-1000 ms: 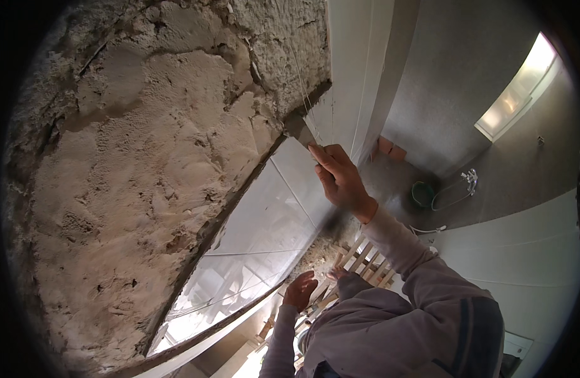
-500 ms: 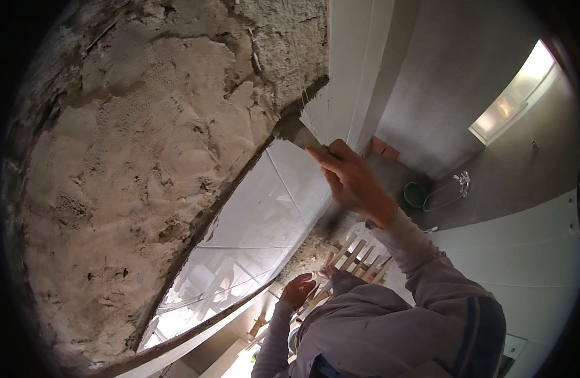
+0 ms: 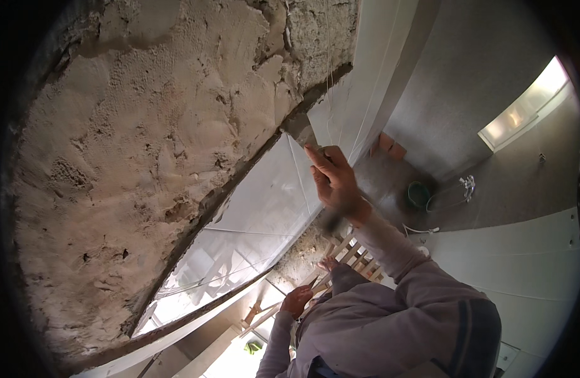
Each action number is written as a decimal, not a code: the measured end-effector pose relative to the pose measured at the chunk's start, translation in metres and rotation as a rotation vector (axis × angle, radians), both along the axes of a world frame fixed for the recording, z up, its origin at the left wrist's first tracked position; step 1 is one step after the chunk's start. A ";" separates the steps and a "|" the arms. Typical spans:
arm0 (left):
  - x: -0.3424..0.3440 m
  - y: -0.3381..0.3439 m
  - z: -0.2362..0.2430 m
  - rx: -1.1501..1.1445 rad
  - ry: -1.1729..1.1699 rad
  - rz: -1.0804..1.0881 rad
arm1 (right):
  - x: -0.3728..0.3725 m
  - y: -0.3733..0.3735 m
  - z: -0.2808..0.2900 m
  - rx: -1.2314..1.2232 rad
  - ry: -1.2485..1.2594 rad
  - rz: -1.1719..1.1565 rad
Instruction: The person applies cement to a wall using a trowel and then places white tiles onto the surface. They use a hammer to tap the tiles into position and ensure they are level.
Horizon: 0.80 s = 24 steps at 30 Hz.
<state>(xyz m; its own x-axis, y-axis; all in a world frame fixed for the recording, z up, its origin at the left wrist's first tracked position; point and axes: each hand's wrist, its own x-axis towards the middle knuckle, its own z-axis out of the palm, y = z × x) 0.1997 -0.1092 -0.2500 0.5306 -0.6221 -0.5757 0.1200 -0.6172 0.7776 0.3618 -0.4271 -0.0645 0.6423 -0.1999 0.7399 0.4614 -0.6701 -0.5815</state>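
Observation:
My right hand (image 3: pixel 337 184) grips a trowel whose grey blade (image 3: pixel 301 130) rests at the seam between rough plaster and white tile; the index finger stretches toward the blade, and the dark handle end is blurred. Left of the seam lies a wall of uneven brown mortar (image 3: pixel 132 145). Smooth white tiles (image 3: pixel 252 201) border it, their top edge smeared with mortar. Low down beside my leg, my left hand (image 3: pixel 296 301) has curled fingers near the wooden slats (image 3: pixel 353 255); what it holds, if anything, is hidden.
Thin strings (image 3: pixel 329 69) run across the tiles. A bare foot (image 3: pixel 328 263) stands on the slatted wood. Farther down at right are a green bucket (image 3: pixel 418 195), a wall tap with hose (image 3: pixel 467 187) and reddish blocks (image 3: pixel 391 146). A bright window (image 3: pixel 523 113) sits in the grey wall.
The whole view has shifted a little. Against the wall, the trowel and my right hand have slid slightly down-left along the seam. My left hand has dropped a little, closer to my leg.

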 end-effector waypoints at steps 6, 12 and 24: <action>-0.003 0.001 0.012 -0.032 0.214 0.272 | -0.056 -0.003 0.081 -0.233 0.381 -0.015; -0.001 0.008 0.015 -0.012 0.160 0.280 | -0.046 0.003 0.077 -0.113 0.184 -0.024; -0.025 0.029 0.010 0.035 0.187 0.340 | -0.069 0.018 0.112 -0.298 0.435 0.056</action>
